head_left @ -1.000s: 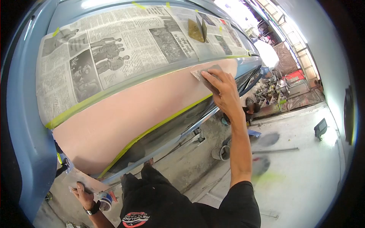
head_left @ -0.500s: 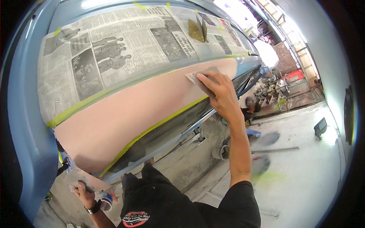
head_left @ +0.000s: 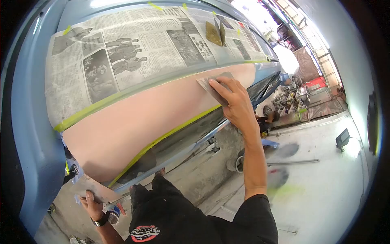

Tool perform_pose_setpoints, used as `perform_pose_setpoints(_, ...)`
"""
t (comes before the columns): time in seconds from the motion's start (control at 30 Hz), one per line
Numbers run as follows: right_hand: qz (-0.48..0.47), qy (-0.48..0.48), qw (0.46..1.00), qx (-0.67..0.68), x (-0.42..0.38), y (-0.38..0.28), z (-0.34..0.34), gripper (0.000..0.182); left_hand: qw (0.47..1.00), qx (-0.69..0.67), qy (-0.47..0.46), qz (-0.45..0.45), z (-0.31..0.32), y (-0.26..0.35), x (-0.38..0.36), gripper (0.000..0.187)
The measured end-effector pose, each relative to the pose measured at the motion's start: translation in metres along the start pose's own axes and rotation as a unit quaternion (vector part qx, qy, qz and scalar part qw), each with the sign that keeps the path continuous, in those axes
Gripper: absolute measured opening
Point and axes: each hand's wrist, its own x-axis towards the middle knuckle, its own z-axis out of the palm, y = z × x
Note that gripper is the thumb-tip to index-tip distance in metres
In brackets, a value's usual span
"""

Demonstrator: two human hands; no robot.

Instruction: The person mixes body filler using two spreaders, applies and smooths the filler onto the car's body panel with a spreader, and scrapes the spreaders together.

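My right hand (head_left: 235, 97) grips a thin grey spreader blade (head_left: 209, 87), its face lying against the pinkish-beige filler surface (head_left: 134, 122) of a blue vehicle panel. At the lower left, my left hand (head_left: 92, 206) holds a flat plate (head_left: 95, 191) by its edge, thumb on top, just off the panel's lower corner. Yellow-green tape (head_left: 162, 138) borders the filler along its lower side, and more tape runs along its upper side. Above that, newspaper sheets (head_left: 158, 38) cover the blue bodywork.
Small folded plates (head_left: 214, 34) stand on the newspaper. A bucket (head_left: 235, 164) and a tin (head_left: 112, 214) are on the floor. A lamp (head_left: 342, 138) stands at the right. Another person's dark-clothed figure (head_left: 263, 123) is partly visible beyond the vehicle.
The view has shifted slightly, so the vehicle appears a little farther right. My right hand has moved slightly left along the filler with the blade. The left hand still holds the plate.
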Motion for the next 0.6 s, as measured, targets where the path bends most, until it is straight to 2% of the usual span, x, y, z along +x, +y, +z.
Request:
perform_pose_setpoints(0.07, -0.003, -0.010, 1.000, 0.003, 0.000, -0.004, -0.004, 0.059, 1.000, -0.029, -0.011, 0.003, 0.002, 0.002, 0.000, 0.037)
perform_pose_setpoints(0.1, -0.009, -0.002, 1.000, 0.008, 0.001, -0.005, -0.003, 0.061, 0.993, -0.108, -0.035, 0.005, 0.021, 0.043, 0.001, 0.038)
perform_pose_setpoints(0.17, -0.016, 0.019, 1.000, 0.010, 0.004, -0.013, 0.001, 0.063, 0.984, -0.173, -0.050, 0.000, 0.031, 0.065, 0.000, 0.039)
perform_pose_setpoints(0.27, -0.015, 0.045, 0.999, -0.004, 0.012, -0.028, 0.012, 0.063, 0.993, -0.118, -0.026, 0.010, 0.023, 0.046, 0.002, 0.041)
perform_pose_setpoints(0.3, -0.011, 0.043, 0.999, -0.011, 0.011, -0.028, 0.016, 0.060, 0.995, -0.091, -0.017, 0.029, 0.012, 0.011, 0.003, 0.042)
perform_pose_setpoints(0.37, -0.008, 0.033, 0.999, -0.014, 0.011, -0.029, 0.019, 0.058, 0.994, -0.098, -0.026, 0.029, 0.012, 0.013, 0.000, 0.043)
perform_pose_setpoints(0.4, -0.006, 0.026, 1.000, -0.011, 0.007, -0.030, 0.016, 0.058, 0.990, -0.134, -0.045, 0.012, 0.028, 0.055, -0.001, 0.044)
perform_pose_setpoints(0.47, -0.002, 0.007, 1.000, -0.015, 0.001, -0.032, 0.007, 0.057, 0.983, -0.172, -0.065, 0.001, 0.037, 0.078, 0.000, 0.044)
perform_pose_setpoints(0.53, 0.000, -0.021, 0.999, -0.026, -0.003, -0.032, -0.001, 0.057, 0.983, -0.174, -0.060, 0.007, 0.038, 0.072, -0.001, 0.044)
perform_pose_setpoints(0.6, -0.017, 0.010, 1.000, -0.011, 0.003, -0.037, 0.003, 0.058, 0.984, -0.168, -0.056, 0.010, 0.036, 0.065, 0.000, 0.044)
